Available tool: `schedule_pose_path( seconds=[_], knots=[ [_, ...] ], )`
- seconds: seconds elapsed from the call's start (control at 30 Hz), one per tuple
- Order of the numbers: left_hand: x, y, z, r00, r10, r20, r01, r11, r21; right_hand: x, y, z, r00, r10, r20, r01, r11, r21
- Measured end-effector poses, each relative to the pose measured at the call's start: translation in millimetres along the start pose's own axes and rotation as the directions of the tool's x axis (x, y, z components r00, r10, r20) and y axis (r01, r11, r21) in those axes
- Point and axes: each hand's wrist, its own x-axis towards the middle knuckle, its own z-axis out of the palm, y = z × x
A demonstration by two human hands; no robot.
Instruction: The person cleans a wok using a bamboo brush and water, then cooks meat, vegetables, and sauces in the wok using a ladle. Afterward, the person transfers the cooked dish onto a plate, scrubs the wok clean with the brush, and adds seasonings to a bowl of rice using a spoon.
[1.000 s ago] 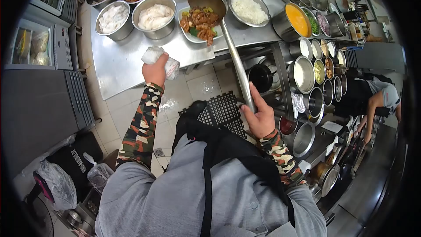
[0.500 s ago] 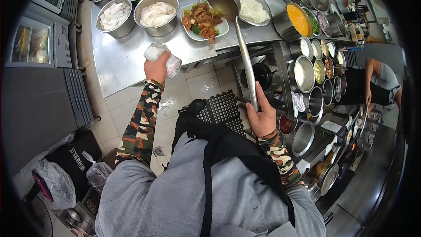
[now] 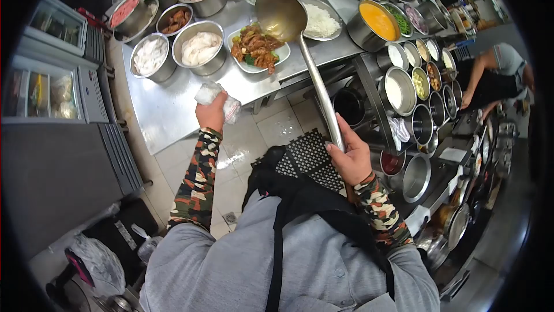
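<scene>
My right hand [image 3: 351,149] is closed round the long handle of a big metal ladle [image 3: 281,16]. The ladle's bowl hangs over the far right side of a white dish [image 3: 283,53] of brown saucy meat with green vegetables [image 3: 254,47]. A folded white cloth [image 3: 231,107] with red print is gripped in my left hand [image 3: 212,111], near the front edge of the steel table [image 3: 167,121]. Beyond that hand stand two steel pots, one of pale, wet-looking food [image 3: 201,47] and one of white pieces [image 3: 150,57].
A bowl of white rice [image 3: 321,20] and a pot of orange liquid [image 3: 378,22] stand to the right. Several ingredient pots line a rack [image 3: 378,104] there. Another person [image 3: 496,69] bends at the stove side. Fridges [image 3: 55,90] stand left; a black mat [image 3: 306,156] lies on the floor.
The view has turned slightly, showing more of the table's far left. Both hands keep their holds, and the ladle bowl remains by the dish. The other person's arm has lowered.
</scene>
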Motion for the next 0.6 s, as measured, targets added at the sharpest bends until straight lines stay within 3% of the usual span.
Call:
schedule_pose_path(
  seconds=[0.03,0.1,0.2,0.23,0.3,0.37,0.4,0.43,0.5,0.57,0.6],
  knots=[
    [0,-1,0,0.997,0.082,0.006,-0.082,0.991,0.105,-1,-11,1,0.996,0.080,0.047,-0.087,0.981,0.174],
    [-22,16,11,0.962,0.177,0.208,-0.225,0.945,0.237,-11,-29,-3,0.980,0.181,0.084,-0.200,0.907,0.370],
    [-53,10,36,0.846,0.017,0.532,-0.191,0.943,0.274,-46,-41,-40,0.954,0.162,0.253,-0.292,0.689,0.663],
    [-70,3,50,0.794,0.069,0.604,-0.205,0.966,0.159,-63,-38,-50,0.945,0.107,0.310,-0.313,0.572,0.758],
    [-107,-12,74,0.670,-0.197,0.716,-0.090,0.936,0.341,-113,-31,-63,0.957,0.089,0.276,-0.286,0.450,0.846],
    [-155,-31,99,0.567,-0.245,0.786,-0.126,0.918,0.377,-175,-21,-75,0.975,0.073,0.210,-0.222,0.409,0.885],
    [-175,-36,109,0.479,-0.331,0.813,-0.297,0.811,0.505,-208,-13,-79,0.986,0.075,0.149,-0.167,0.443,0.881],
    [-206,-37,115,0.395,-0.348,0.850,-0.318,0.816,0.482,-250,-7,-78,0.991,0.100,0.087,-0.122,0.430,0.895],
    [-269,-40,130,0.216,-0.484,0.848,-0.295,0.795,0.529,-333,-19,-70,0.975,0.212,-0.068,-0.062,0.548,0.834],
    [-333,-50,139,-0.038,-0.559,0.828,0.064,0.826,0.561,-410,-24,-54,0.951,0.211,-0.225,0.075,0.551,0.831],
    [-363,-49,144,-0.118,-0.592,0.797,0.094,0.793,0.602,-443,-33,-45,0.920,0.243,-0.308,0.128,0.557,0.821]
  ],
)
